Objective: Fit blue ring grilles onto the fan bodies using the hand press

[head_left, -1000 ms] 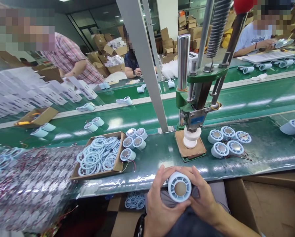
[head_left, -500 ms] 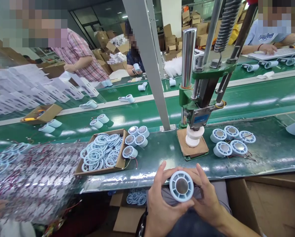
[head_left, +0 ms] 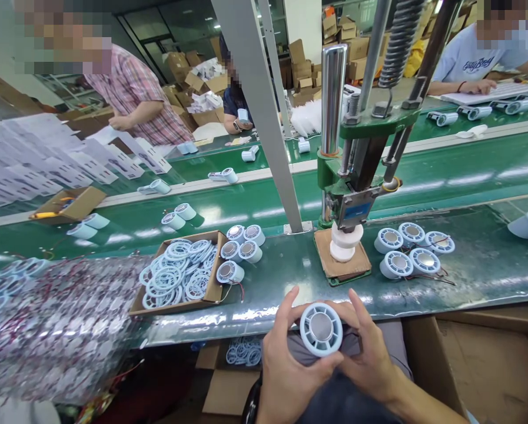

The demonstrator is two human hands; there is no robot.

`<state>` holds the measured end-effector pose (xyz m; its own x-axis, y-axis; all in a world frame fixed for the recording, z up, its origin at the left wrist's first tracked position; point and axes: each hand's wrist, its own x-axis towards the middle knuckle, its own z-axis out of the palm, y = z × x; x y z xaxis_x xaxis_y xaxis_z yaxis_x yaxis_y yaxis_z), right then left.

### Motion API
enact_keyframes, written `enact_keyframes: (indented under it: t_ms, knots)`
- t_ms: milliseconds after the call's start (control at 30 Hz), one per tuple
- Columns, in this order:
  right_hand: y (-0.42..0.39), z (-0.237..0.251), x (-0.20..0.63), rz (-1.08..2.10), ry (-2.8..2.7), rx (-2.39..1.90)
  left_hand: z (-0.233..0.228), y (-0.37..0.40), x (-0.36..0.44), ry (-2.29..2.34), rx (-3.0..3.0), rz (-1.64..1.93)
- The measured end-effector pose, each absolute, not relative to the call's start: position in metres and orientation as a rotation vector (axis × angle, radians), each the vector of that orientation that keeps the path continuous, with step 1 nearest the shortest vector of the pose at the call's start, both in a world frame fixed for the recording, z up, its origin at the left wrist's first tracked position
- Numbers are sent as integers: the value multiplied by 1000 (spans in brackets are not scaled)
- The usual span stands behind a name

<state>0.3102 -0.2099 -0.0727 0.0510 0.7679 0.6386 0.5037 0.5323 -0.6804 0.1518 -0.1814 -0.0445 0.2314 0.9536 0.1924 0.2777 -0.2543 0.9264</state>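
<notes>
Left hand (head_left: pixel 288 365) and right hand (head_left: pixel 369 359) grasp a pale blue round part (head_left: pixel 321 328) above the lap (head_left: pixel 338 406).
It is near the bench (head_left: pixel 285 274), before a press (head_left: pixel 355 209); some fingertips, apparently behind it, are hidden.

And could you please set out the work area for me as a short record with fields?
Left hand: holds a light blue round part, thumb at its near edge
Right hand: on the same part, from the other side
Part's visible face: spokes around a metallic disc
Press: white head above a brown board
Cardboard box: loose light blue rings
Similar parts, box side: five
Similar parts, right of press: five
</notes>
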Motion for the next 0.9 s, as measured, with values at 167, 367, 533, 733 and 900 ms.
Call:
enact_keyframes:
  t_ms: [167,367,533,733,900]
  knots:
    - [-211,-72,310,301,-1618,-1142,-44,-181,150,1188,1644,977]
    - [-214,-76,313,266,-1673,-1213,-35,-176,150,1261,1785,928]
    - [-212,-69,314,261,-1731,-1196,-32,-174,151,1227,1802,929]
    - [-211,-58,311,187,-1695,-1197,-49,-186,152,1140,1678,954]
    - [-211,-57,304,130,-1663,-1225,-73,-200,157,1125,1521,976]
